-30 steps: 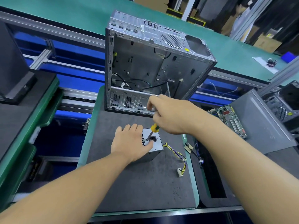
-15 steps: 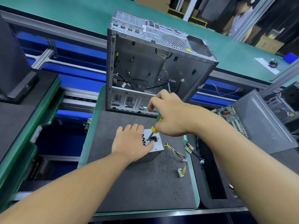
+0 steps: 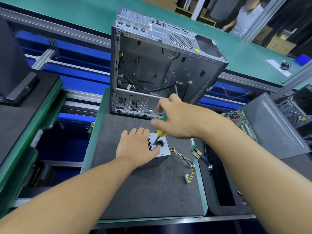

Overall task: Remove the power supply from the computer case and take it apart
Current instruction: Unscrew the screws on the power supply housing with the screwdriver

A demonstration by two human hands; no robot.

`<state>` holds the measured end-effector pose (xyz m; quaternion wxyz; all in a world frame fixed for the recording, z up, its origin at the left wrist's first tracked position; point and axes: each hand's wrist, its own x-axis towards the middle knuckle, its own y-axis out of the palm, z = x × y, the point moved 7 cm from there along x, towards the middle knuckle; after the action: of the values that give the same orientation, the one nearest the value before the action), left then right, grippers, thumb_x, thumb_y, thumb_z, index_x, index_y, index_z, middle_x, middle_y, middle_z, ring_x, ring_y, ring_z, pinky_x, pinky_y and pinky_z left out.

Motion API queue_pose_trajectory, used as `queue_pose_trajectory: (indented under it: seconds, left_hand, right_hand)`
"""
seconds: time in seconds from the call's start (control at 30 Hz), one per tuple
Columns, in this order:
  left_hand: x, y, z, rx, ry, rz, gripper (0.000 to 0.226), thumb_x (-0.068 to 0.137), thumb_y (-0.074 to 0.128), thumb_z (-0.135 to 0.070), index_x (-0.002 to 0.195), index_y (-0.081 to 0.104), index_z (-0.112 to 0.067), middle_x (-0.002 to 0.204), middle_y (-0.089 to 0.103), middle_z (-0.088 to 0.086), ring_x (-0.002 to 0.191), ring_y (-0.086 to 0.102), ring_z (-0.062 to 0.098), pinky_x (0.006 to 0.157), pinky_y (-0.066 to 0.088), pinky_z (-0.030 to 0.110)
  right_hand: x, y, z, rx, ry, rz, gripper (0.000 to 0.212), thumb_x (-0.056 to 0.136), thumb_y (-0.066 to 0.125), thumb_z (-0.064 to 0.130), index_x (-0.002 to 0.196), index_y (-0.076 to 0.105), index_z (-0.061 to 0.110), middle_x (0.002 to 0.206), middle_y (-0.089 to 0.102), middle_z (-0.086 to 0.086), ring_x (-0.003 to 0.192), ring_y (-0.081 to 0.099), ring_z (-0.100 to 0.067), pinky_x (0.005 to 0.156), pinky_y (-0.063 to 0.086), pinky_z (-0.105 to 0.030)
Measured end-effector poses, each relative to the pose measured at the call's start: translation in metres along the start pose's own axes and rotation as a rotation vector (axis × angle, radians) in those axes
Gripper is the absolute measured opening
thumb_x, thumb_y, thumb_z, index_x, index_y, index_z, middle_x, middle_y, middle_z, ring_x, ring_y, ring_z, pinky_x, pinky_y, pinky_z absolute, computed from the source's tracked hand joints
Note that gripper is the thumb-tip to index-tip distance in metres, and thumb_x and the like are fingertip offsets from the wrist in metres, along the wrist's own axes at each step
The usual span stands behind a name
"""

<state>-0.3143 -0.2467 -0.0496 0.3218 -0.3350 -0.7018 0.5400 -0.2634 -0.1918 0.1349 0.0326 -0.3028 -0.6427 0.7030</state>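
A small grey power supply (image 3: pixel 164 150) stands on the black mat (image 3: pixel 148 191), its socket face turned up. My left hand (image 3: pixel 136 147) lies over its left side with fingers draped on it, holding it steady. My right hand (image 3: pixel 179 119) grips a yellow and green screwdriver (image 3: pixel 160 132), whose tip touches the top face near the black socket. A bundle of yellow and purple wires (image 3: pixel 187 162) trails from the unit to the right. Behind it stands the open, emptied computer case (image 3: pixel 157 65).
A circuit board (image 3: pixel 239 122) and a grey side panel (image 3: pixel 270 125) lie on the tray to the right. Another black tray (image 3: pixel 22 112) sits at the left. A green conveyor belt (image 3: pixel 67 12) runs behind the case, and a person stands beyond it.
My right hand has shifted slightly and its fingers are blurred around the screwdriver handle. The left hand and power supply stay in place.
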Motion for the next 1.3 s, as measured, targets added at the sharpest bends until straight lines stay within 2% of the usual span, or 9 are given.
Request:
queue_pose_trajectory:
  seconds: [0.1, 0.23, 0.33, 0.43, 0.5, 0.6, 0.97, 1.17, 1.3]
  left_hand:
    - [0.000, -0.001, 0.001, -0.008, 0.000, -0.002, 0.069, 0.078, 0.017, -0.076, 0.113, 0.050, -0.027, 0.107, 0.055, -0.010, 0.100, 0.050, 0.017, 0.083, 0.033, 0.039]
    - [0.000, -0.001, 0.002, -0.014, -0.001, 0.002, 0.068, 0.078, 0.017, -0.075, 0.114, 0.050, -0.027, 0.108, 0.054, -0.010, 0.100, 0.049, 0.017, 0.084, 0.034, 0.038]
    - [0.000, 0.000, 0.001, -0.012, 0.002, 0.008, 0.067, 0.079, 0.018, -0.075, 0.113, 0.049, -0.027, 0.107, 0.054, -0.010, 0.100, 0.049, 0.017, 0.084, 0.034, 0.039]
    - [0.000, 0.000, 0.001, -0.013, 0.003, 0.009, 0.068, 0.079, 0.017, -0.076, 0.112, 0.050, -0.026, 0.106, 0.054, -0.010, 0.100, 0.049, 0.018, 0.084, 0.034, 0.039]
    - [0.000, -0.001, 0.001, -0.021, 0.005, 0.006, 0.068, 0.078, 0.017, -0.076, 0.112, 0.050, -0.026, 0.106, 0.054, -0.010, 0.099, 0.050, 0.017, 0.084, 0.035, 0.039]
    - [0.000, -0.001, 0.002, -0.032, 0.000, -0.001, 0.068, 0.077, 0.016, -0.075, 0.112, 0.050, -0.027, 0.107, 0.055, -0.010, 0.100, 0.050, 0.018, 0.084, 0.034, 0.039]
    - [0.008, 0.003, 0.001, -0.024, -0.109, 0.085, 0.062, 0.077, 0.015, -0.074, 0.113, 0.043, -0.032, 0.111, 0.054, -0.008, 0.105, 0.044, 0.021, 0.080, 0.024, 0.043]
    - [0.005, -0.001, -0.001, 0.000, -0.112, 0.026, 0.061, 0.078, 0.014, -0.073, 0.106, 0.046, -0.029, 0.104, 0.055, -0.007, 0.099, 0.045, 0.021, 0.078, 0.026, 0.043]
    - [0.001, -0.004, -0.003, -0.035, -0.075, -0.038, 0.061, 0.078, 0.018, -0.075, 0.100, 0.048, -0.027, 0.099, 0.055, -0.007, 0.094, 0.048, 0.020, 0.078, 0.029, 0.042]
  right_hand:
    - [0.001, -0.006, 0.003, -0.017, 0.004, -0.118, 0.029, 0.103, 0.030, 0.043, 0.111, 0.044, 0.019, 0.103, 0.058, -0.003, 0.085, 0.055, -0.030, 0.078, 0.048, -0.043]
    - [0.001, -0.001, 0.005, 0.007, -0.074, -0.007, 0.021, 0.091, 0.044, 0.020, 0.111, 0.045, 0.026, 0.111, 0.042, 0.003, 0.097, 0.046, -0.024, 0.083, 0.046, -0.042]
    - [-0.001, 0.001, 0.002, 0.015, -0.052, 0.019, 0.021, 0.089, 0.049, 0.032, 0.110, 0.044, 0.027, 0.110, 0.037, 0.005, 0.097, 0.043, -0.022, 0.077, 0.041, -0.039]
    - [-0.001, -0.004, -0.001, -0.082, 0.011, -0.122, 0.030, 0.099, 0.033, 0.050, 0.108, 0.044, 0.024, 0.107, 0.051, 0.004, 0.088, 0.053, -0.027, 0.070, 0.039, -0.039]
    - [0.000, -0.006, 0.004, -0.103, -0.038, -0.164, 0.022, 0.102, 0.031, 0.039, 0.109, 0.044, 0.023, 0.106, 0.057, 0.002, 0.088, 0.055, -0.027, 0.072, 0.044, -0.040]
    - [-0.003, -0.004, 0.007, -0.051, -0.097, -0.028, 0.022, 0.091, 0.044, 0.025, 0.112, 0.045, 0.029, 0.115, 0.045, 0.005, 0.099, 0.050, -0.023, 0.080, 0.047, -0.041]
    - [-0.001, -0.001, 0.011, -0.010, -0.098, 0.023, 0.022, 0.087, 0.048, 0.022, 0.108, 0.046, 0.028, 0.110, 0.041, 0.004, 0.084, 0.050, -0.021, 0.073, 0.043, -0.037]
    - [0.003, -0.004, 0.008, -0.072, -0.054, -0.067, 0.026, 0.099, 0.035, 0.047, 0.107, 0.046, 0.025, 0.107, 0.052, 0.002, 0.092, 0.055, -0.026, 0.079, 0.046, -0.041]
    - [0.002, -0.002, 0.012, 0.040, -0.143, -0.001, 0.014, 0.096, 0.041, 0.021, 0.108, 0.047, 0.026, 0.110, 0.045, 0.003, 0.094, 0.052, -0.024, 0.086, 0.047, -0.044]
